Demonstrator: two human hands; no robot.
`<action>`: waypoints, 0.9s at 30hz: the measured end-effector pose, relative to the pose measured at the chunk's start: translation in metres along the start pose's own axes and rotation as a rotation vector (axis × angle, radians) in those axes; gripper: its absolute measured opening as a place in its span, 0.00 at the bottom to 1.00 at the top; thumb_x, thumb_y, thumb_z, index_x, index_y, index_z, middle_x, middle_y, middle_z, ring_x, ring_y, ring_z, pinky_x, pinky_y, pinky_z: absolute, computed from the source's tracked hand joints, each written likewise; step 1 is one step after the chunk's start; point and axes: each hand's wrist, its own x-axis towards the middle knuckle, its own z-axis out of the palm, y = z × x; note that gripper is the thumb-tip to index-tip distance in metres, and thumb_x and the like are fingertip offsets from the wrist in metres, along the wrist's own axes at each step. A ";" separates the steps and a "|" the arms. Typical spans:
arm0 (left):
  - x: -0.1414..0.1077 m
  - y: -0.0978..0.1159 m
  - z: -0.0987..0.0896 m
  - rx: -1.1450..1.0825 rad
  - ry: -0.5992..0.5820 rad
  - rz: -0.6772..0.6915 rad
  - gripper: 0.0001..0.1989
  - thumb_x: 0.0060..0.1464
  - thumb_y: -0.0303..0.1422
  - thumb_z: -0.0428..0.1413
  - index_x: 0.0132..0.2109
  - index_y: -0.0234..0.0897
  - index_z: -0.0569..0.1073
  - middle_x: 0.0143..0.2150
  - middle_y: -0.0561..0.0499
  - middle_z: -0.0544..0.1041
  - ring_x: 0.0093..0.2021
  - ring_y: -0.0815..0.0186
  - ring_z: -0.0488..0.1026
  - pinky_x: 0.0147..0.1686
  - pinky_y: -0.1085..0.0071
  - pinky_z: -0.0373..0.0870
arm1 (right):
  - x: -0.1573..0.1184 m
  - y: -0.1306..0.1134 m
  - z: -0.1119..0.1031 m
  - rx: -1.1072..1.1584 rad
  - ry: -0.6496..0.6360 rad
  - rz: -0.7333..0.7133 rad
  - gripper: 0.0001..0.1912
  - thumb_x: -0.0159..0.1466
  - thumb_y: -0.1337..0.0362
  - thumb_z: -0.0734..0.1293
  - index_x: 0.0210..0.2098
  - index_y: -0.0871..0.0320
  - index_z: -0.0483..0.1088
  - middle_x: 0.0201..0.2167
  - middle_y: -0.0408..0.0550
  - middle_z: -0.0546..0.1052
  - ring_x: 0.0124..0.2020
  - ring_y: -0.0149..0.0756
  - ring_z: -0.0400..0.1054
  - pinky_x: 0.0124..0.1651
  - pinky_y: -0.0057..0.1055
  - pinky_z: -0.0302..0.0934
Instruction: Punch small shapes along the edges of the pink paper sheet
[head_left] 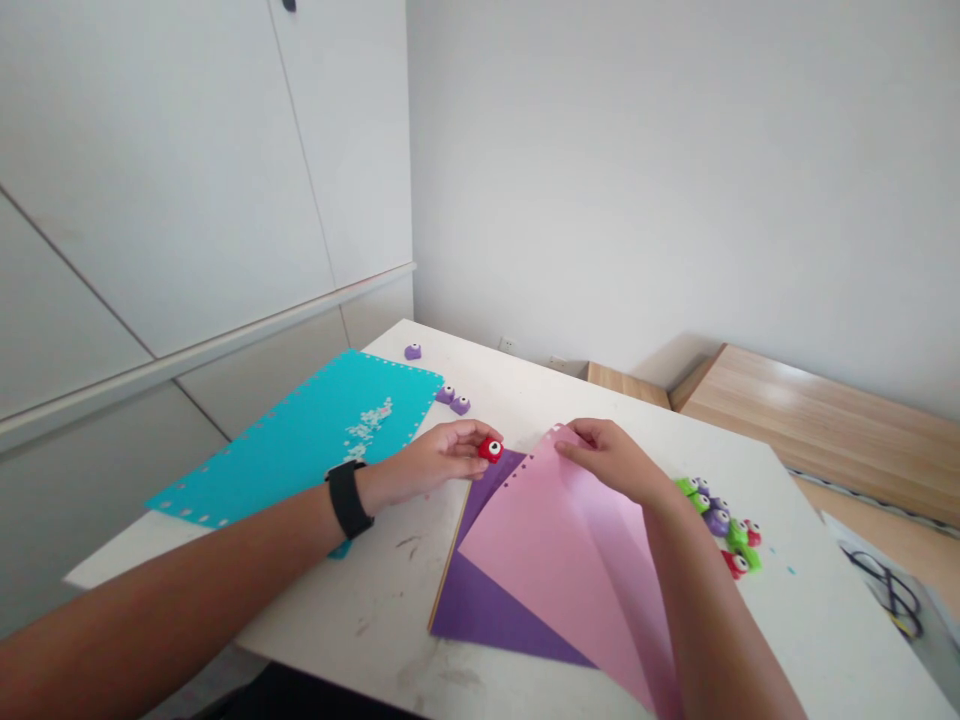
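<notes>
My left hand (435, 455) holds a small red craft paper punch (490, 449) between fingers and thumb, just above the purple paper sheet (480, 610). My right hand (611, 460) grips the top corner of a pink paper sheet (540, 570), whose edge carries a row of punched holes. The pink sheet lies partly over the purple one. To the left, a turquoise paper sheet (315, 440) has punched holes along its edges and pale paper bits on it. A black wristband (349, 498) circles my left wrist.
The papers lie on a white scuffed table (540, 385). Several purple punches (445, 394) stand at its back, and a cluster of green, purple and red punches (716, 520) sits at the right. Black-handled scissors (889, 600) lie at the far right, beside a wooden surface (817, 420).
</notes>
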 end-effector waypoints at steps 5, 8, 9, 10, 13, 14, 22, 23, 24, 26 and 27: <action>-0.001 -0.001 0.002 -0.023 -0.110 -0.053 0.21 0.53 0.37 0.66 0.52 0.38 0.72 0.49 0.46 0.77 0.49 0.62 0.75 0.49 0.65 0.72 | 0.002 0.002 0.003 0.028 0.013 -0.010 0.16 0.66 0.53 0.63 0.29 0.58 0.69 0.24 0.40 0.66 0.26 0.31 0.57 0.29 0.29 0.50; -0.002 0.002 0.005 -0.048 -0.126 -0.078 0.22 0.52 0.38 0.67 0.51 0.38 0.72 0.50 0.45 0.77 0.50 0.61 0.75 0.50 0.64 0.71 | 0.004 0.005 0.006 0.025 0.026 -0.004 0.16 0.66 0.52 0.63 0.29 0.58 0.69 0.23 0.39 0.65 0.26 0.31 0.57 0.28 0.28 0.48; -0.002 0.002 0.006 -0.055 -0.131 -0.082 0.22 0.52 0.37 0.67 0.52 0.38 0.71 0.50 0.45 0.77 0.49 0.62 0.75 0.50 0.64 0.71 | 0.004 0.006 0.007 0.023 0.030 0.001 0.16 0.66 0.52 0.63 0.29 0.58 0.69 0.23 0.39 0.64 0.26 0.31 0.56 0.28 0.28 0.48; -0.002 0.002 0.007 -0.061 -0.134 -0.084 0.22 0.52 0.37 0.67 0.52 0.38 0.71 0.50 0.45 0.77 0.49 0.62 0.75 0.50 0.64 0.71 | 0.005 0.007 0.008 0.021 0.033 0.009 0.16 0.66 0.52 0.63 0.28 0.58 0.68 0.23 0.39 0.63 0.26 0.31 0.56 0.27 0.28 0.47; -0.002 0.001 0.008 -0.069 -0.140 -0.087 0.22 0.52 0.37 0.67 0.52 0.38 0.72 0.49 0.46 0.77 0.48 0.63 0.75 0.50 0.65 0.71 | 0.006 0.009 0.011 0.015 0.047 0.039 0.17 0.65 0.52 0.63 0.27 0.58 0.67 0.21 0.39 0.61 0.25 0.30 0.55 0.26 0.29 0.46; -0.002 0.001 0.008 -0.071 -0.141 -0.088 0.22 0.52 0.37 0.67 0.52 0.38 0.72 0.49 0.46 0.77 0.48 0.63 0.75 0.50 0.65 0.71 | 0.007 0.010 0.011 0.014 0.051 0.048 0.17 0.65 0.52 0.63 0.26 0.58 0.67 0.21 0.39 0.61 0.24 0.30 0.55 0.26 0.29 0.45; -0.004 0.006 0.016 -0.086 -0.066 -0.139 0.20 0.55 0.43 0.64 0.50 0.38 0.73 0.50 0.46 0.77 0.50 0.61 0.75 0.53 0.60 0.72 | 0.010 0.011 0.017 0.002 0.063 0.079 0.17 0.64 0.52 0.63 0.26 0.57 0.67 0.20 0.38 0.61 0.23 0.30 0.54 0.26 0.29 0.45; -0.004 0.006 0.017 -0.081 -0.068 -0.133 0.20 0.55 0.43 0.64 0.50 0.38 0.73 0.50 0.46 0.77 0.50 0.61 0.75 0.53 0.60 0.72 | 0.010 0.011 0.018 0.004 0.065 0.084 0.17 0.64 0.52 0.63 0.26 0.57 0.67 0.20 0.38 0.61 0.23 0.30 0.54 0.26 0.29 0.45; -0.004 0.006 0.017 -0.077 -0.074 -0.125 0.20 0.55 0.43 0.64 0.50 0.38 0.73 0.50 0.46 0.77 0.50 0.61 0.75 0.53 0.60 0.72 | 0.010 0.012 0.018 0.006 0.068 0.089 0.17 0.64 0.52 0.63 0.26 0.57 0.66 0.20 0.38 0.61 0.23 0.30 0.54 0.25 0.29 0.45; -0.004 0.005 0.016 -0.075 -0.091 -0.111 0.21 0.55 0.42 0.65 0.51 0.37 0.73 0.49 0.46 0.78 0.50 0.61 0.76 0.53 0.60 0.72 | 0.010 0.012 0.019 0.012 0.070 0.097 0.17 0.63 0.52 0.63 0.25 0.57 0.66 0.20 0.38 0.60 0.23 0.30 0.54 0.25 0.29 0.45; -0.003 0.005 0.015 -0.075 -0.100 -0.108 0.21 0.54 0.41 0.65 0.51 0.37 0.73 0.48 0.46 0.78 0.49 0.62 0.76 0.53 0.61 0.72 | 0.010 0.012 0.019 0.016 0.070 0.101 0.17 0.63 0.52 0.63 0.25 0.57 0.66 0.20 0.38 0.60 0.23 0.30 0.53 0.25 0.29 0.45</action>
